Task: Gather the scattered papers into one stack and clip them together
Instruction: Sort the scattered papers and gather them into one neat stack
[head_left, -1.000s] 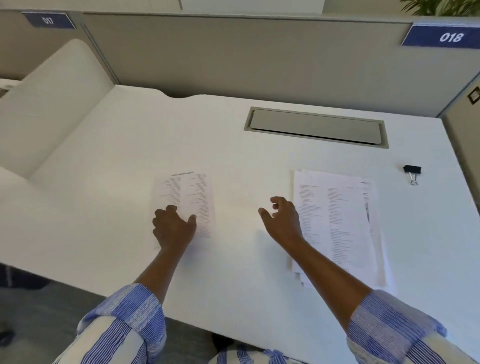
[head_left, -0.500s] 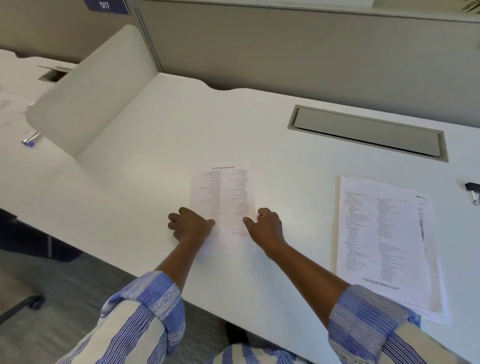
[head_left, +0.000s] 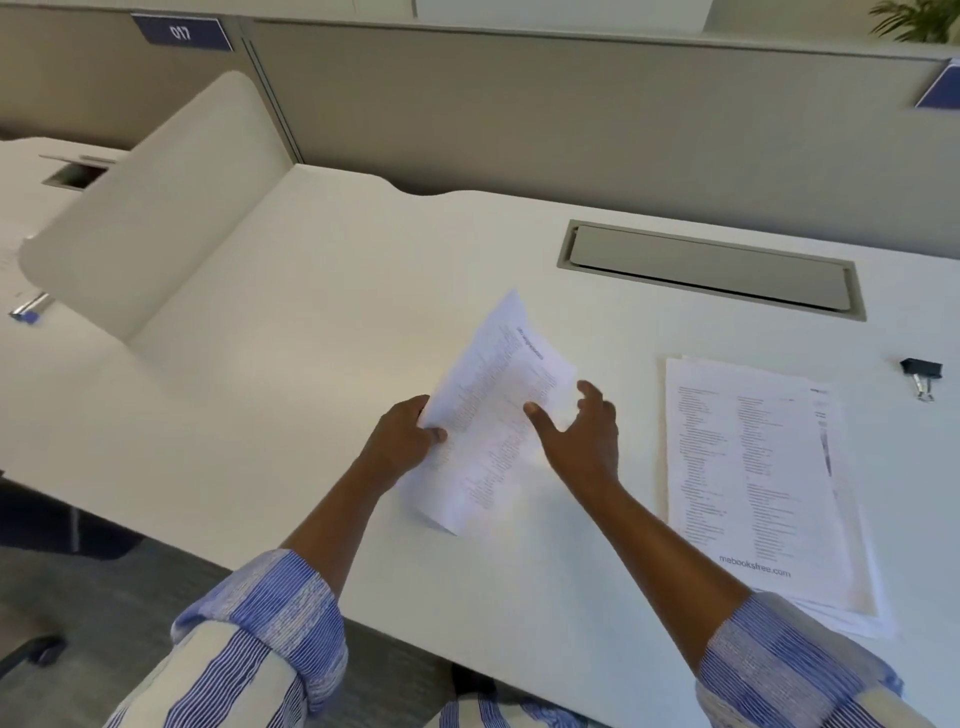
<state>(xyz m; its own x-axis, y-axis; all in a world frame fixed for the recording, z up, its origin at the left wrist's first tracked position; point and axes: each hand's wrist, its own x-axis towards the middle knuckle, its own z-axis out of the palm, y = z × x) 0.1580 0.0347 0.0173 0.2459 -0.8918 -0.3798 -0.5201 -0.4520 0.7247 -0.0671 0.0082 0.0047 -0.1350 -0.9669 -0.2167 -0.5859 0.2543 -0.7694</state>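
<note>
Our left hand (head_left: 400, 441) is pinching the loose sheet (head_left: 493, 415) by its left edge, lifted and tilted over the white desk (head_left: 311, 322); our right hand (head_left: 582, 436) is spread open beside it. Paper stack (head_left: 753, 478) sits to the right, with the binder clip (head_left: 922, 375) just past it.

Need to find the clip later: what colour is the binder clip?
Black, with silver wire handles: the binder clip, in the head view.

You see matt white desk (head_left: 311, 364), thin printed paper sheet (head_left: 493, 415), binder clip (head_left: 920, 371) with shiny metal handles, striped cloth sleeves (head_left: 270, 623).
</note>
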